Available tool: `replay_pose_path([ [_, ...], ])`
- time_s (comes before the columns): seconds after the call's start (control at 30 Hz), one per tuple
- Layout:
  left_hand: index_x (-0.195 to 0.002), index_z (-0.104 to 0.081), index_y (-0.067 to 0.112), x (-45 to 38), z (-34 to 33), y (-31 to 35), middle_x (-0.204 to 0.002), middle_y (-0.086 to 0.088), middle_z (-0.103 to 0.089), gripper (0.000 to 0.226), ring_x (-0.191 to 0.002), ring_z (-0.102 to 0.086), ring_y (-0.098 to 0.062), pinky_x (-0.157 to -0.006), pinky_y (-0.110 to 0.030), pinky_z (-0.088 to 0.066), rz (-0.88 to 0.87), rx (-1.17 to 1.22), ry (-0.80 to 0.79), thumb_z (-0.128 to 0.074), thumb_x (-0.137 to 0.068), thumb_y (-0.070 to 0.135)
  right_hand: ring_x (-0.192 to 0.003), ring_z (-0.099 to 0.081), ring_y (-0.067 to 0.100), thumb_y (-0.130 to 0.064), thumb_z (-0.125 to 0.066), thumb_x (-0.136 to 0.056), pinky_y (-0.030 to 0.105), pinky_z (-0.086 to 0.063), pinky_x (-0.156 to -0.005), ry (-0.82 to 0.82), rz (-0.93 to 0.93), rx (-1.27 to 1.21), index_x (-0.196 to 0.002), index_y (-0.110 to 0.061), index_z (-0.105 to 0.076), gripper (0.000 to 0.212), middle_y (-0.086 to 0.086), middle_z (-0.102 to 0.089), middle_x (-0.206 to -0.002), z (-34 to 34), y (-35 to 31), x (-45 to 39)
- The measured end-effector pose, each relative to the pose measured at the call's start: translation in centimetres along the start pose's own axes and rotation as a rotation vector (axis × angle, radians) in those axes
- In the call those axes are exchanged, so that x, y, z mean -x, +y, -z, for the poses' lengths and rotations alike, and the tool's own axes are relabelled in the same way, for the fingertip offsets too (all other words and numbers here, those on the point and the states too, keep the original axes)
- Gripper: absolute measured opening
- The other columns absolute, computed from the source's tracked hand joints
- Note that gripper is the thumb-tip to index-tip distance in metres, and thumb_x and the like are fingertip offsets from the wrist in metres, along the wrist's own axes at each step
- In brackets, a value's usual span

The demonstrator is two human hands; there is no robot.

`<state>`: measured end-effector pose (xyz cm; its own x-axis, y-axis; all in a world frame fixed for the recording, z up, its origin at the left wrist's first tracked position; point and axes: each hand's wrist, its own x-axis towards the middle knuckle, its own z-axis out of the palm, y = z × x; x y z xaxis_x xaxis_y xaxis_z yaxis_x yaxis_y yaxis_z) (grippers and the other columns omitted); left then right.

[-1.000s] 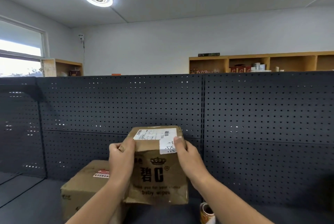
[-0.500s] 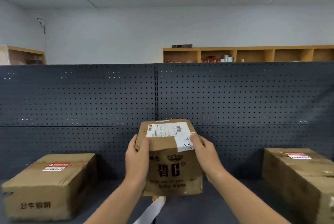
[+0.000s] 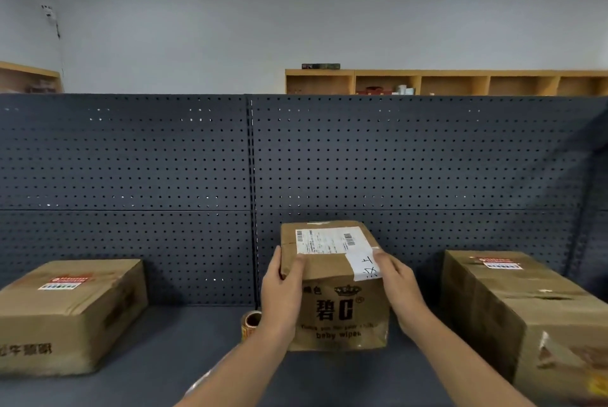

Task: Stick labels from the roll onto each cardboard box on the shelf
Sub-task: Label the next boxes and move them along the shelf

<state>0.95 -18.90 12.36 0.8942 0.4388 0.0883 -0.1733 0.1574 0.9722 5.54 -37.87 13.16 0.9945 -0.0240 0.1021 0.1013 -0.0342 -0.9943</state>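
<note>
Flanking the held box — two labelled boxes, label roll beside.

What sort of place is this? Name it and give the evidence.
Likely a stockroom or parcel-sorting area: taped cardboard boxes with shipping labels sit on a dark metal shelf backed by pegboard, with wooden cubbies behind.

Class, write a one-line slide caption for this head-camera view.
Both hands, left hand and right hand, hold the middle cardboard box between two labelled boxes.

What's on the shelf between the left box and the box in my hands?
Only the label roll, beside your left hand; head view.
</note>
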Motion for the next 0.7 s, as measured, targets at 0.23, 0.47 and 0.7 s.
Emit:
replay_pose_path([
  [0.23,-0.159,-0.035,0.030,-0.7,-1.8,-3.2,-0.117,0.024,-0.062,0.066,-0.110,-0.064,-0.005,-0.103,-0.038,-0.054,0.018,-0.093,-0.025,-0.064,-0.100,0.040,-0.097,-0.070,0.014,-0.044,-0.048,-0.107,0.027,-0.050,-0.074,-0.028,-0.034,0.043,-0.104,-0.035,-0.066,0.020,-0.004,-0.076,-0.101,2.2,3.6,-1.4],
  [0.47,-0.160,-0.032,0.027,-1.2,-2.3,-6.5,-0.140,0.011,-0.058,0.071,-0.125,-0.058,-0.012,-0.112,-0.041,-0.048,0.054,-0.164,-0.027,-0.064,-0.099,0.043,-0.099,-0.070,0.011,-0.040,-0.048,-0.108,0.027,-0.052,-0.079,-0.062,-0.023,0.070,-0.111,-0.036,-0.065,0.019,-0.007,-0.076,-0.103,3.4,5.6,-2.4],
  [0.7,-0.162,-0.024,0.031,-1.8,-3.2,-7.8,-0.145,0.006,-0.056,0.078,-0.130,-0.055,-0.016,-0.113,-0.044,-0.047,0.012,-0.251,-0.051,-0.058,-0.097,0.059,-0.104,-0.065,0.004,-0.049,-0.046,-0.106,0.023,-0.050,-0.081,-0.089,-0.015,0.091,-0.131,-0.031,-0.062,0.034,-0.014,-0.071,-0.110,4.3,6.9,-3.0],
])
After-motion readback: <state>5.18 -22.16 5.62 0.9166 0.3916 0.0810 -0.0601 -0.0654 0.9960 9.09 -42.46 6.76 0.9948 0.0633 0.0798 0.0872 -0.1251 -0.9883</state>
